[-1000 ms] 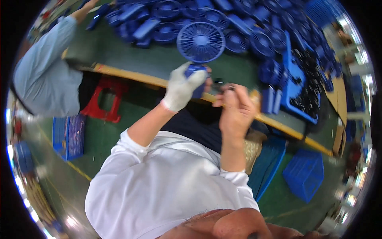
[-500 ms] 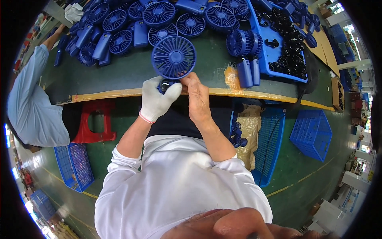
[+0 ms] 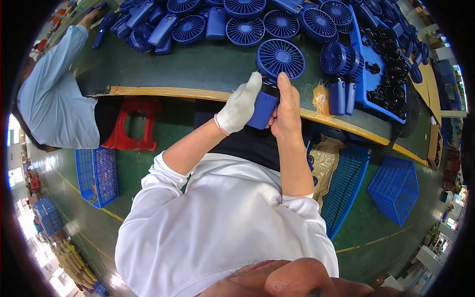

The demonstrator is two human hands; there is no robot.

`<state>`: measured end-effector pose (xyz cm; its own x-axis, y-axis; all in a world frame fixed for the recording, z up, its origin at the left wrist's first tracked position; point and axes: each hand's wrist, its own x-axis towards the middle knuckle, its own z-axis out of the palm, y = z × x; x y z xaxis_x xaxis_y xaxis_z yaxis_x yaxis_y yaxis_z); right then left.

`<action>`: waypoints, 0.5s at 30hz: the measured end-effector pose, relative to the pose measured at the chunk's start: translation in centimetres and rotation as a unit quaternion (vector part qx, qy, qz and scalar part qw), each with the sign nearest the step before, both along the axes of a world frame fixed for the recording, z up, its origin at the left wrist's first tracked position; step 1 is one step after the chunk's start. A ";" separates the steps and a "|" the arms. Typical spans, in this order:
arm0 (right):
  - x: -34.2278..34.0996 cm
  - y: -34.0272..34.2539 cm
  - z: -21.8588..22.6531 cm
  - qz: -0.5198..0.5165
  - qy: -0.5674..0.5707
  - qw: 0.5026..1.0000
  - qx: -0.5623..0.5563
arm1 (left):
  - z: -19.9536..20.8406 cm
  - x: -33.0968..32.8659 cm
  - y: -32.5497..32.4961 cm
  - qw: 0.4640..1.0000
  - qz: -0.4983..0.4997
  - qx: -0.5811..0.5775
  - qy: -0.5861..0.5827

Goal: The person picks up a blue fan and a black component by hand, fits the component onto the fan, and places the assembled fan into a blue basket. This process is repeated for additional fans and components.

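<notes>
Your left hand, in a white glove, and your bare right hand press a blue handheld fan between them, one palm along each side of its handle. Your fingers point to the far side, rather straight; some of the right ones curl in behind the handle, and how the left ones bend behind it you cannot tell from here. The fan is at the near edge of the green worktable, its round grille pointing away from you and its handle toward your body, with a black collar between the two.

Just beyond the grille lies a heap of similar blue fans, spread along the far side of the table. To the right of your hands, past a yellowish patch on the table edge, two more fans lie side by side, next to a blue tray of small black parts.

To your left, a co-worker in a light blue sleeve reaches to the table's far left, near a red stool. On the floor stand a blue crate at left and another crate at right; close by your right side, gold-coloured wrapping lies in a third crate.
</notes>
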<state>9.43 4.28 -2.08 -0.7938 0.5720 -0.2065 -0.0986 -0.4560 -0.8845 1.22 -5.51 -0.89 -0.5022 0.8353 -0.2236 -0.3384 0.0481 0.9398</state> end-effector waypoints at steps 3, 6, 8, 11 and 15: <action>-0.1 0.0 1.3 -0.018 -0.053 0.996 0.067 | -0.3 0.1 0.3 0.992 0.014 -0.020 -0.122; 0.5 0.0 2.7 -0.039 -0.071 0.978 0.193 | 0.4 0.8 0.8 0.995 0.009 -0.005 -0.098; 1.5 1.2 3.6 -0.032 -0.087 0.966 0.243 | 1.1 0.9 1.1 0.995 -0.031 -0.008 -0.094; 2.3 2.8 5.0 0.005 -0.057 0.977 0.206 | 2.1 1.2 1.7 0.991 -0.058 -0.002 -0.123; 2.0 4.1 4.5 0.013 -0.025 0.978 0.205 | 2.7 0.7 2.2 0.990 -0.052 -0.005 -0.130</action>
